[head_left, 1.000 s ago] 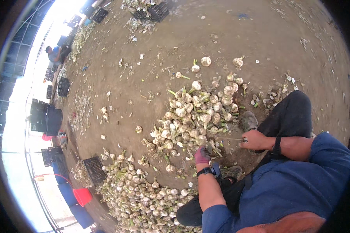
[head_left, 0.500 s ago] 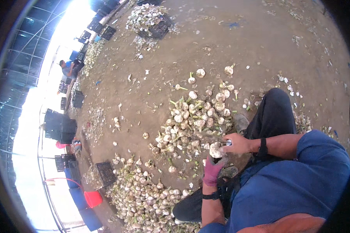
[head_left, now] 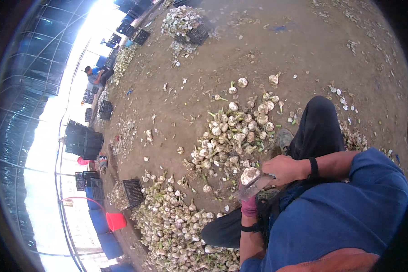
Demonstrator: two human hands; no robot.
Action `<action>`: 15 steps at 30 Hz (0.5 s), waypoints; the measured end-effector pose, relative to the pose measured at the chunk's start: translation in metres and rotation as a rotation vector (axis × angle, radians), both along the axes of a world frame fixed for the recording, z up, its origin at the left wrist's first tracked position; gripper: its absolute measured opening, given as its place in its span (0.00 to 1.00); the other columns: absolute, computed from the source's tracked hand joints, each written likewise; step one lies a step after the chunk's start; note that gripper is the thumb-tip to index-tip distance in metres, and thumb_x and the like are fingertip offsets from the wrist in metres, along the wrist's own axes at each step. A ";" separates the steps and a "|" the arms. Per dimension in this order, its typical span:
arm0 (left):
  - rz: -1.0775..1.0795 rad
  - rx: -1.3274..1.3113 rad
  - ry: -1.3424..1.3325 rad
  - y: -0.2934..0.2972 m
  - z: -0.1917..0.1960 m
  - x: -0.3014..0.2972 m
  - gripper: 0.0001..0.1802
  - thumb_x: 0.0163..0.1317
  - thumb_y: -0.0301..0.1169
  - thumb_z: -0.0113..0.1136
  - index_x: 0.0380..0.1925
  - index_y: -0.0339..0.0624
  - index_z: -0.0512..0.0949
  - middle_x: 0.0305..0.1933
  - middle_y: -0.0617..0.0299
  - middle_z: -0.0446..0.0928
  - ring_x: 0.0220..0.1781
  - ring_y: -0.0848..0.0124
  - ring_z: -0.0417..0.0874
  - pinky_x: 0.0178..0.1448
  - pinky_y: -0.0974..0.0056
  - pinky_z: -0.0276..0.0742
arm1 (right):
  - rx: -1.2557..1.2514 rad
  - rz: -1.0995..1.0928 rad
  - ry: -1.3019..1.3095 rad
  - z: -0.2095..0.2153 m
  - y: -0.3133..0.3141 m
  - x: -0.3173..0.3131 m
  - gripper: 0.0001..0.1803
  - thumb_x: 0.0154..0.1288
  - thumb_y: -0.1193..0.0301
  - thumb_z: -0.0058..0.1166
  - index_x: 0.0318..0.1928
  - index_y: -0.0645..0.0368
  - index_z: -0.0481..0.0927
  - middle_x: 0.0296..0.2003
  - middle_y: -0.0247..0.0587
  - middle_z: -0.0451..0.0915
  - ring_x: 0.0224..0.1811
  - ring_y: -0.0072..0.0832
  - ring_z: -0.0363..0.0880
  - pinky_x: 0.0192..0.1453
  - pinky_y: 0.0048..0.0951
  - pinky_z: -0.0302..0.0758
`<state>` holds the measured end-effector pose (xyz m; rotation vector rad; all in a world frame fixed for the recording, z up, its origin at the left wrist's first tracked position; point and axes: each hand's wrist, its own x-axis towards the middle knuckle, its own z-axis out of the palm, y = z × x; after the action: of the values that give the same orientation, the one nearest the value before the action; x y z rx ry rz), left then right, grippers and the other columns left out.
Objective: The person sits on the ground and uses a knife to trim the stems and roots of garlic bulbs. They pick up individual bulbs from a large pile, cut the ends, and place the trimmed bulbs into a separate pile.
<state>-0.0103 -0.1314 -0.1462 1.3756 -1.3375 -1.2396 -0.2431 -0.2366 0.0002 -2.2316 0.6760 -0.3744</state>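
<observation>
My left hand (head_left: 249, 205), in a pink glove, is closed round a whitish garlic bulb (head_left: 250, 175) held up in front of my lap. My bare right hand (head_left: 284, 168) grips a knife whose broad, flat blade (head_left: 255, 186) slants across, close against the bulb's near side; its handle is hidden in my fist. Whether the edge touches the bulb I cannot tell. Just beyond my hands lies a loose heap of garlic bulbs (head_left: 233, 131), several with green stems. A larger garlic pile (head_left: 177, 226) spreads to the left of my bent leg.
A black crate (head_left: 133, 193) lies tipped beside the larger pile, near a red bucket (head_left: 116, 221). Stacked dark crates (head_left: 82, 140) line the left side. A person (head_left: 95, 77) sits at the far left. A crate heaped with peelings (head_left: 197, 35) stands farther off on the dirt floor.
My right hand has turned, and the knife's blade now shows broadside in front of the bulb. The bulb stays in my left hand. The whole view has shifted slightly.
</observation>
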 end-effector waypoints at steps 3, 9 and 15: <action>0.016 -0.001 0.039 0.005 0.002 -0.003 0.20 0.62 0.33 0.59 0.52 0.36 0.74 0.47 0.55 0.79 0.45 0.67 0.80 0.48 0.65 0.77 | -0.020 -0.014 0.051 0.001 0.006 -0.001 0.23 0.54 0.55 0.61 0.39 0.62 0.74 0.35 0.50 0.77 0.40 0.50 0.78 0.43 0.47 0.74; 0.143 0.213 0.228 0.016 0.019 -0.008 0.18 0.64 0.33 0.58 0.51 0.36 0.75 0.44 0.57 0.79 0.42 0.70 0.80 0.45 0.66 0.78 | -0.060 -0.067 0.038 -0.006 0.011 -0.001 0.23 0.52 0.56 0.63 0.38 0.62 0.73 0.35 0.49 0.76 0.41 0.50 0.78 0.43 0.47 0.74; -0.007 -0.441 -0.107 0.018 -0.017 0.034 0.19 0.63 0.38 0.58 0.49 0.37 0.75 0.43 0.60 0.79 0.40 0.71 0.80 0.42 0.66 0.77 | -0.032 -0.002 0.052 -0.011 0.008 0.012 0.22 0.52 0.57 0.63 0.37 0.62 0.73 0.35 0.49 0.76 0.40 0.50 0.78 0.42 0.47 0.74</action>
<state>0.0240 -0.1136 -0.1632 1.1324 -1.5776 -0.8169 -0.2316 -0.2285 -0.0106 -2.2782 0.7041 -0.3316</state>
